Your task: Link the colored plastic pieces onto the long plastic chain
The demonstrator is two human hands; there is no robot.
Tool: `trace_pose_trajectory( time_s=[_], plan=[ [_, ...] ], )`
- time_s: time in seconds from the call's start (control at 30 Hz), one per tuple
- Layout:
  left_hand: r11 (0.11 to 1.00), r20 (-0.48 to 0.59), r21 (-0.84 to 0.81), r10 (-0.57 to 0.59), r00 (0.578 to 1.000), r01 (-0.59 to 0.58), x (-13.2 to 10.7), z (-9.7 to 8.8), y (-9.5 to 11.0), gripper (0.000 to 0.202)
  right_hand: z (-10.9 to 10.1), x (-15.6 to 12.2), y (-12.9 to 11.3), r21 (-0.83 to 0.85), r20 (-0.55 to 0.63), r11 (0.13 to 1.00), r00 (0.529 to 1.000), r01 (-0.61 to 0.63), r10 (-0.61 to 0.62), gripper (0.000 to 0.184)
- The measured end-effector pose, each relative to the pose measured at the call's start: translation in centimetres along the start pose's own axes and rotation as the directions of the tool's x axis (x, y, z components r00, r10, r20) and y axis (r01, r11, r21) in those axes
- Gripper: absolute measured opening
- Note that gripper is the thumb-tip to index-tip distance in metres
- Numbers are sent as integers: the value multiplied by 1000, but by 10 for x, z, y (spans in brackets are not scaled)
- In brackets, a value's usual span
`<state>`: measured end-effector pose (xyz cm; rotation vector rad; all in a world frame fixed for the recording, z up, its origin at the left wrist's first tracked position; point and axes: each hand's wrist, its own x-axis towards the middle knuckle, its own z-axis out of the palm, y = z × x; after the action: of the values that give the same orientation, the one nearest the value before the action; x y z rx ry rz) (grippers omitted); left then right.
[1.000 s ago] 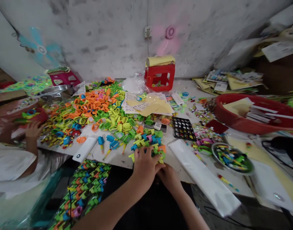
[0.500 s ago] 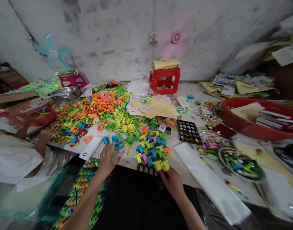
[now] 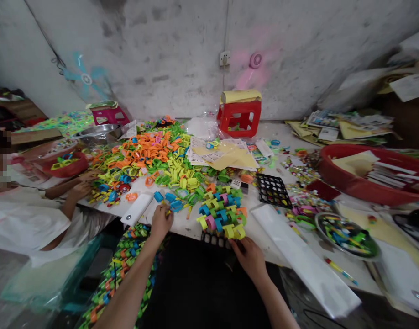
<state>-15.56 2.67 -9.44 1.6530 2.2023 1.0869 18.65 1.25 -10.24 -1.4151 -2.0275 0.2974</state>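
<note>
My left hand (image 3: 162, 221) is closed at the table's front edge, its fingertips pinched against a blue plastic toy watch (image 3: 175, 204). The fingers partly cover the contact. To the right, rows of toy watches (image 3: 220, 209) in yellow, green, blue, pink and orange stand upright in a black tray (image 3: 214, 239) with square openings. My right hand (image 3: 251, 258) grips the tray's near right corner, thumb and fingers closed on it just below the yellow watches. Behind both hands spreads a big loose heap of toy watches (image 3: 151, 151).
A white box (image 3: 137, 209) lies left of my left hand. A second black tray (image 3: 273, 189), a long white packet (image 3: 305, 260) and a metal bowl (image 3: 346, 235) of small pieces lie to the right. Another person's hand (image 3: 80, 189) is at the heap's left side.
My left hand has closed its spread fingers at the blue toy watch. My right hand stays at the tray corner. The whole view has shifted slightly.
</note>
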Motion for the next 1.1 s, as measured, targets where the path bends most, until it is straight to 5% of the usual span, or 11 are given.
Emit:
trace_pose_trajectory(
  time_s=[0.27,0.57,0.83,1.1],
  plan=[
    [985,84,-89,-138,987,145,-10,-15,5,42,-7,1,1,123,40,992,999,-38,34,50],
    [923,167,-291,-211,963,252,-2,-11,17,44,-4,4,7,116,35,993,999,27,-31,48],
    [673,356,-570,-314,880,471,-13,-26,25,64,-2,3,6,99,4,995,999,33,-33,48],
    [471,390,-709,-358,848,525,-28,-44,33,77,-2,0,4,100,1,995,1000,21,-21,47]
  ],
)
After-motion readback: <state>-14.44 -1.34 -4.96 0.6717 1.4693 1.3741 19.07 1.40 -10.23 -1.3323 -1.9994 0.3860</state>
